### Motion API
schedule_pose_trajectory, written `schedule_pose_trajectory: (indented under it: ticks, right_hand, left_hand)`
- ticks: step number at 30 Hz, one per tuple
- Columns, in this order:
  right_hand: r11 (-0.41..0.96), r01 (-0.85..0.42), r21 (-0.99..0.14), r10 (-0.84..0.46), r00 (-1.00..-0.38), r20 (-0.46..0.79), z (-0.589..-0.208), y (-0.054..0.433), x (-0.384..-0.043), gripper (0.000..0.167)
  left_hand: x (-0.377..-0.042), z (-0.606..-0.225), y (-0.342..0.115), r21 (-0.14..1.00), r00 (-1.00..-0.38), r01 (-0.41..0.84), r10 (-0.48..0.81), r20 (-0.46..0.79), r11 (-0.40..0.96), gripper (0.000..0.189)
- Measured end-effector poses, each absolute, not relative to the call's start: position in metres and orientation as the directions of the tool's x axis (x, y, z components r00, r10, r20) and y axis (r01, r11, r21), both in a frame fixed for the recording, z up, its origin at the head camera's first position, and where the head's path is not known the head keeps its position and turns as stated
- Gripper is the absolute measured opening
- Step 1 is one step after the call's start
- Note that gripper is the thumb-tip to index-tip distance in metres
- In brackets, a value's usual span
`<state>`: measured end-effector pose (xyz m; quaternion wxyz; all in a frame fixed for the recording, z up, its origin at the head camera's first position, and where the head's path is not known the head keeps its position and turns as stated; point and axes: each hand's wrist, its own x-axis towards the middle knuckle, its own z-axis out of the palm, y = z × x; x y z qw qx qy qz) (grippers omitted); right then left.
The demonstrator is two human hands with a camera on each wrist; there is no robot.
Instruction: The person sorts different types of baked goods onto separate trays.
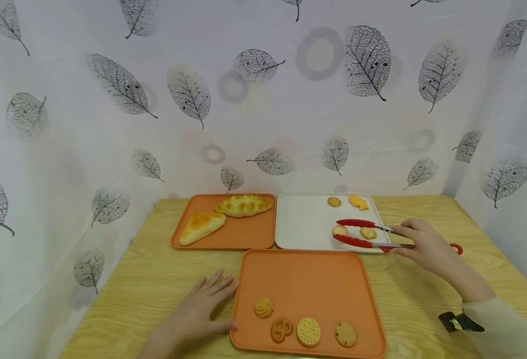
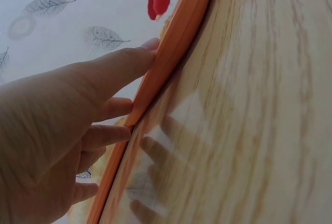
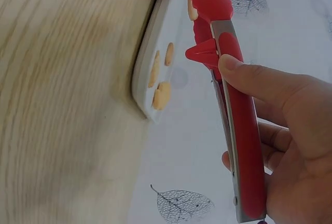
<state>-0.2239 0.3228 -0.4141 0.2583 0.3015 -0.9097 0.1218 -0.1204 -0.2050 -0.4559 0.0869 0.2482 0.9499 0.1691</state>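
My right hand (image 1: 427, 249) grips red-tipped metal tongs (image 3: 236, 94) over the white tray (image 1: 306, 222). Pinched at their tips is a small round cookie (image 1: 340, 230), whose edge (image 3: 192, 9) shows in the right wrist view, raised above the tray. On the white tray lie an oval cookie (image 1: 334, 202), a fish-shaped cookie (image 1: 359, 202) and another shaped cookie (image 1: 368, 233). My left hand (image 1: 196, 311) has its fingers stretched out, fingertips at the left rim of the front orange tray (image 1: 308, 279). That tray bears a swirl cookie (image 1: 264, 307), a pretzel (image 1: 282, 330), a dotted round cookie (image 1: 308, 332) and a speckled cookie (image 1: 346, 334).
A second orange tray (image 1: 245, 234) stands at the back left, against the white tray. It carries a triangular pastry (image 1: 202, 228) and a long braided bread (image 1: 243, 205). Behind the wooden table (image 1: 155, 279) hangs a white leaf-print curtain (image 1: 263, 114).
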Motion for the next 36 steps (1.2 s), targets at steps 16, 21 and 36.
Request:
schedule_pose_trajectory:
  ticks: [16,21,36]
  right_hand:
    - [0.858,-0.498,-0.128,-0.416,-0.818,0.397,-0.421,0.327,-0.233,0.049]
    - [0.858,-0.496,-0.134,-0.414,-0.822,0.392,-0.421,0.328,-0.235,0.050]
    - [0.843,-0.526,-0.115,-0.423,-0.778,0.465,-0.419,0.321,-0.229,0.052]
  left_hand:
    - [-0.121,-0.455,-0.205,0.364,-0.863,0.442,0.499,-0.076,0.820,0.085]
    - [-0.122,-0.456,-0.205,0.365,-0.865,0.438,0.496,-0.079,0.822,0.085]
    - [-0.119,-0.454,-0.205,0.370,-0.859,0.452,0.508,-0.065,0.812,0.084]
